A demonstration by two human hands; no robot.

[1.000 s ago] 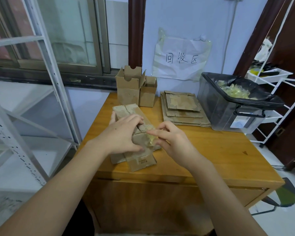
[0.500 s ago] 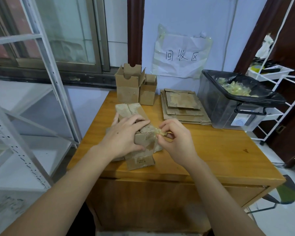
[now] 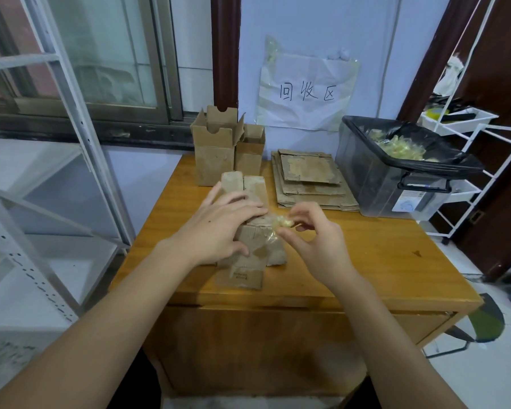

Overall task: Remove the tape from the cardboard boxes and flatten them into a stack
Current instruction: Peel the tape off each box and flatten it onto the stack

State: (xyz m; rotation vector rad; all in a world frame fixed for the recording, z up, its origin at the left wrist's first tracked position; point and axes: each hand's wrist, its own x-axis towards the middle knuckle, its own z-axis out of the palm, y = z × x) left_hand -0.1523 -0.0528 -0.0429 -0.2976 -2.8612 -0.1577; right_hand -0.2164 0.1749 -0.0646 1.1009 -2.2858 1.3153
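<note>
1. Change since the earlier frames: right hand (image 3: 316, 243) has drawn away to the right of the box, and the tape wad (image 3: 282, 222) it pinches now trails a clear strip back to the cardboard; left hand unmoved.
2. Flattened cardboard box (image 3: 250, 255): lies on the wooden table (image 3: 366, 261) near its front edge, long axis running away from the viewer, flaps spread at both ends.
3. Left hand (image 3: 219, 228): palm down, fingers straight and spread, pressing on the box's middle.
4. Right hand: thumb and forefinger curled, pinching the crumpled tape just beside the box's right edge.
5. Stack of flattened boxes (image 3: 310, 178): mid-table, right of centre.
6. Two upright open boxes (image 3: 219, 149): far left corner, touching one another.
7. Plastic bin (image 3: 396, 172): far right, black liner, yellowish tape scraps inside.
8. Paper sign (image 3: 307, 91): on the wall behind.
</note>
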